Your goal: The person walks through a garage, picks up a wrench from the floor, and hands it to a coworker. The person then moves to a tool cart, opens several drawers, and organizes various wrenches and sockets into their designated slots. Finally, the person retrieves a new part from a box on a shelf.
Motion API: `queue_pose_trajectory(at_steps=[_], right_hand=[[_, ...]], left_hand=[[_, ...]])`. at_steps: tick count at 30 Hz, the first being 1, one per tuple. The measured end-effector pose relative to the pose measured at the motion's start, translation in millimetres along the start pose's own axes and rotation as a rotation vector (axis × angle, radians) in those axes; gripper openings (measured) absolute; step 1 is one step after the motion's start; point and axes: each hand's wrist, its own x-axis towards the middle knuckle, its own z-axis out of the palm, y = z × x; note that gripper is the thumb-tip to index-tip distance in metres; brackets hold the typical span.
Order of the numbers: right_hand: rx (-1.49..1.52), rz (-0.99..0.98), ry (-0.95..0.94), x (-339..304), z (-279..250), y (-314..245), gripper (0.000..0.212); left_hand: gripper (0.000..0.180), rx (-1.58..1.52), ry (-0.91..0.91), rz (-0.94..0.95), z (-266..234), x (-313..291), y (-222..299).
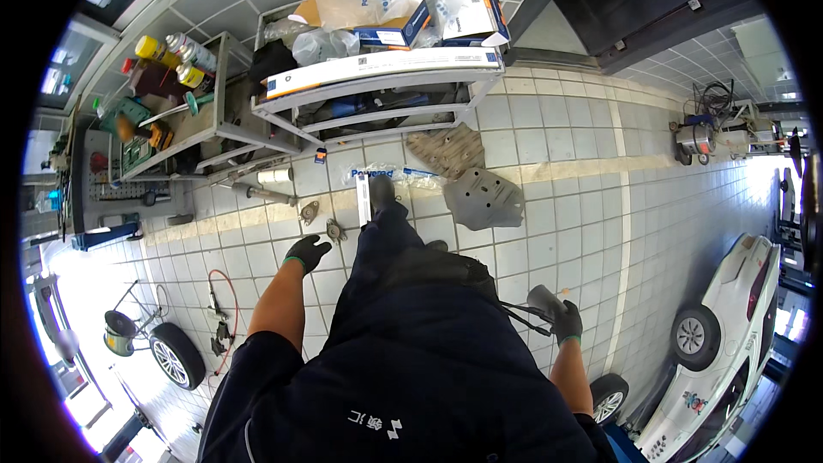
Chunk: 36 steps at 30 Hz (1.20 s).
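My left hand [307,252], in a dark glove with a green cuff, hangs over the floor with its fingers apart and nothing in them. Nearest to it are two small metal mounting parts [335,230] on the tiles. Out to the right, my gloved right hand [566,322] is closed at a dark grey tapered part [542,300] with thin black rods beside it; its exact kind I cannot make out. Ahead lie a strut-like metal part [262,195], a long white box [363,199] by my shoe, and a clear plastic bag [420,177].
Two flat metal plates [484,199] lie on the floor ahead. A metal rack [386,77] holds boxes and bags; a cart [221,120] carries spray cans. A loose wheel [177,356] and red hose [233,291] are at left, a white car [720,351] at right.
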Motion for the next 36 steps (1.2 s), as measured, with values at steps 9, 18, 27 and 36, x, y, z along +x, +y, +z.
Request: queue_pose_trajectory(at_steps=[9,18,27,36], right_hand=[[-0.480,-0.590,0.033,47,16,-276,0.081],[-0.410,-1.302,-0.275,-58,164,-696,0.079],[-0.558,-1.364,-0.284,-135,219,-824,0.079],[-0.523,-1.698,0.026,-106,211,-822,0.072]], left_hand=[[0.077,-0.184,0.086,0.123,-130,85,49],[0.073,-0.179,0.208,0.105,-163,95,-43],[0.097,-0.473,0.792,0.119,-294,57,53],[0.143,0.429,0.581,-0.041,-491,223,224]])
